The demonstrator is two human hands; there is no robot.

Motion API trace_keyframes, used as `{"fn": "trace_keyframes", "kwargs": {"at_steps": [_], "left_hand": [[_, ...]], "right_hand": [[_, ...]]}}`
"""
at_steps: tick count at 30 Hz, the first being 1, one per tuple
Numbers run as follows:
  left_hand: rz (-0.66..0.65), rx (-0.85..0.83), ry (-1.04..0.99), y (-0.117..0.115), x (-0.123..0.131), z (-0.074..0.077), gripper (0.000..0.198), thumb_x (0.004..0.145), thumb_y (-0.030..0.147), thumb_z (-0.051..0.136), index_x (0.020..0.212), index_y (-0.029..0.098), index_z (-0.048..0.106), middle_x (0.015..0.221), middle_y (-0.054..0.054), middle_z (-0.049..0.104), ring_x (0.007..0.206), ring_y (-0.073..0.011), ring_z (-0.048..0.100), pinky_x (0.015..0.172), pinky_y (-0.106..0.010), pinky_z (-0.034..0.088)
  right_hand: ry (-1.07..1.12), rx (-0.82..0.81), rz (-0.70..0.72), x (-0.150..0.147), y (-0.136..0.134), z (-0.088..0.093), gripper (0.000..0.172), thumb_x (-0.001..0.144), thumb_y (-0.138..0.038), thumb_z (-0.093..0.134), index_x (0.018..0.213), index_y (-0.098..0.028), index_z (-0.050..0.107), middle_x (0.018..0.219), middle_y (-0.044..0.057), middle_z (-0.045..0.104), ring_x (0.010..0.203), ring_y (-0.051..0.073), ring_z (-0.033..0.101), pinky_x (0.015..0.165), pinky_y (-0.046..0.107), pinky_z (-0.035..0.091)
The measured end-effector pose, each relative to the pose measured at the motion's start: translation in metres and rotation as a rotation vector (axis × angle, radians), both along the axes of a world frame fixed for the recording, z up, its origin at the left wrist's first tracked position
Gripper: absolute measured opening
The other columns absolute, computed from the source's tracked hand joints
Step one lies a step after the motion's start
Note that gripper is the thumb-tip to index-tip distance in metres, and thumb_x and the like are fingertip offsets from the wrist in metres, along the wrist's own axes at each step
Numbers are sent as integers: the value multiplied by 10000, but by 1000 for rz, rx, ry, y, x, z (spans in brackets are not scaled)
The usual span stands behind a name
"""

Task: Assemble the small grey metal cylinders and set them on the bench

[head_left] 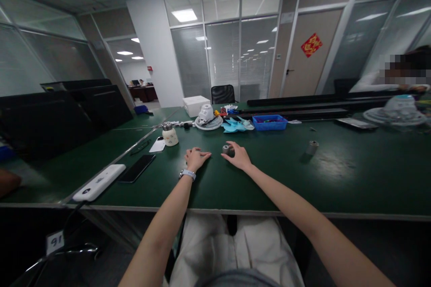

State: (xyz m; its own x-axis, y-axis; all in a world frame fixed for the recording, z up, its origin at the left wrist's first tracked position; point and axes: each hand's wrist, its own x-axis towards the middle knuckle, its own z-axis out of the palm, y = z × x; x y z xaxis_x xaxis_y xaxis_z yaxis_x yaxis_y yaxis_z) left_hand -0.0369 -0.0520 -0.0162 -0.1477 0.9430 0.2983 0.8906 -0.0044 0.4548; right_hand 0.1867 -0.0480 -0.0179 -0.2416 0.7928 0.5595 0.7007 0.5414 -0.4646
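My right hand point(238, 156) curls its thumb and fingers around a small grey metal cylinder point(226, 149) on the green table point(215, 188). To its left, my left hand point(195, 158), with a watch at the wrist, rests low over the table; its thumb and fingers point right, and whether anything lies under them is too small to tell. A similar metal cylinder point(312, 147) stands farther right, apart from both hands.
Behind the hands are a white fan part point(208, 122), blue fan blades point(235, 124) and a blue tray point(270, 125). A jar point(169, 136), a phone point(137, 169) and a white power strip point(100, 183) lie left. A person point(373, 81) sits far right.
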Motion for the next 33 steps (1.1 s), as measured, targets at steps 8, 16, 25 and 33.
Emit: {"fn": "trace_keyframes", "kwargs": {"at_steps": [8,16,25,33], "left_hand": [[153,75,-122,0,-2,-2,457,843,579,428,1058,307,725,1211,-103,572,1148,-345,396,950,-460,348],[138,74,-112,3,-3,-4,487,826,600,439,1009,269,746,1197,-106,593,1140,-347,407,938,-444,363],[116,73,-73,1,0,-3,486,823,612,433,972,280,755,1142,-92,623,1108,-327,423,910,-420,369],[147,101,-123,4,-1,-4,488,835,596,424,995,259,738,1151,-117,602,1117,-331,426,900,-431,373]], "right_hand": [[-177,86,21,-6,-8,8,391,866,-402,513,1224,-248,546,1144,62,624,1019,220,573,894,363,384],[-404,45,-398,59,18,27,320,831,-335,538,1121,-206,579,951,91,675,923,254,584,883,413,308],[-766,-120,-896,207,51,40,267,839,-162,473,1053,-89,614,984,195,661,1049,296,543,999,487,158],[-657,36,-853,186,48,35,327,869,-147,419,1097,-70,640,1159,220,598,1155,302,473,1026,502,174]]}}
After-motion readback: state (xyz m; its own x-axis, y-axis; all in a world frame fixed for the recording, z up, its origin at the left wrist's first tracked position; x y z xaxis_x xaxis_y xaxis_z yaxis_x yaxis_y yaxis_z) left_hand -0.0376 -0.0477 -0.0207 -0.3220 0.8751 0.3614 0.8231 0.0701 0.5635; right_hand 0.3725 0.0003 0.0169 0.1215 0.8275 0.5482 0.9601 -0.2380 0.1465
